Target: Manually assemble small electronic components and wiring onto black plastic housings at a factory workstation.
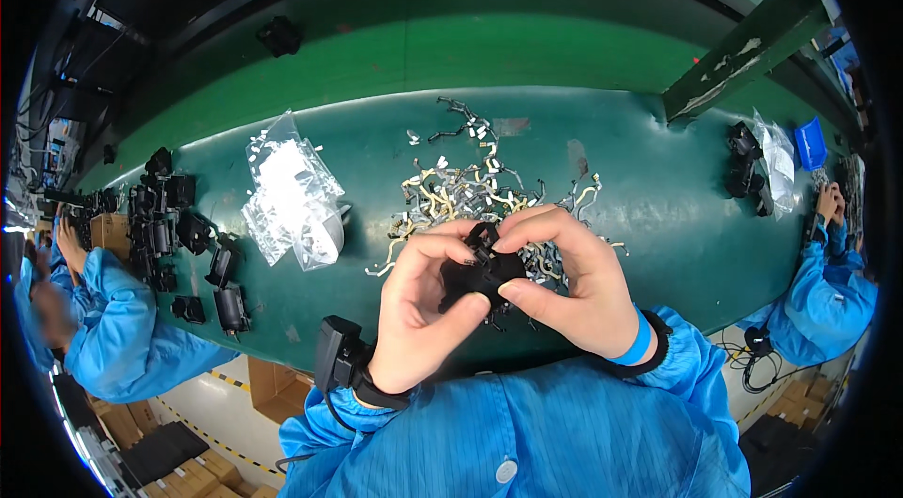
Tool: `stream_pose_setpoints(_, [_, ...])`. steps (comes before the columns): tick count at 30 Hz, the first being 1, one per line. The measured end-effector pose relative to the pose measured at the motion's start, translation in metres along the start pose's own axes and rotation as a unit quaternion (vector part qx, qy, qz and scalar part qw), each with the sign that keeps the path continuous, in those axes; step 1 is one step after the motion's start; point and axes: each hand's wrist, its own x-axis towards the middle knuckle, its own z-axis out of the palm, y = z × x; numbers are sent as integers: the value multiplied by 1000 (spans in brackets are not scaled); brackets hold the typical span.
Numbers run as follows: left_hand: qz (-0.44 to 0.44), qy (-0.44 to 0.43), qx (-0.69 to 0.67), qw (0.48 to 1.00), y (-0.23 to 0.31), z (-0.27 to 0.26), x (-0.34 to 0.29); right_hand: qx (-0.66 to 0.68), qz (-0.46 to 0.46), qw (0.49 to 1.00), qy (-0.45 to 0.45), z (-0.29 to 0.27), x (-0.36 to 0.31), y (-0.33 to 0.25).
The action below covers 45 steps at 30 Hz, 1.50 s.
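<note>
Between both my hands is a black plastic housing (482,278), held just above the near edge of the green table. My left hand (423,296) grips its left side, the thumb low and the fingers curled over the top. From the right, my right hand (574,282) pinches it, with fingertips on a small black part at its upper edge. What that small part is, I cannot make out. Just beyond my hands lies a loose pile of short cable harnesses (451,192), grey, yellow and black with white connectors.
A clear plastic bag (296,192) of small white parts lies left of the cables. Farther left stand several black housings (155,221). At the right are more black units (743,164), a plastic bag (776,164) and a blue scoop (810,142). Blue-sleeved people (118,315) work at both ends.
</note>
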Motion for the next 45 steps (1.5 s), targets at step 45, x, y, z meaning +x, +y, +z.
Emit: stream_pose_setpoints(45, [104,52,341,933,23,3,3,-254,-117,959,-51,-4,-5,-2])
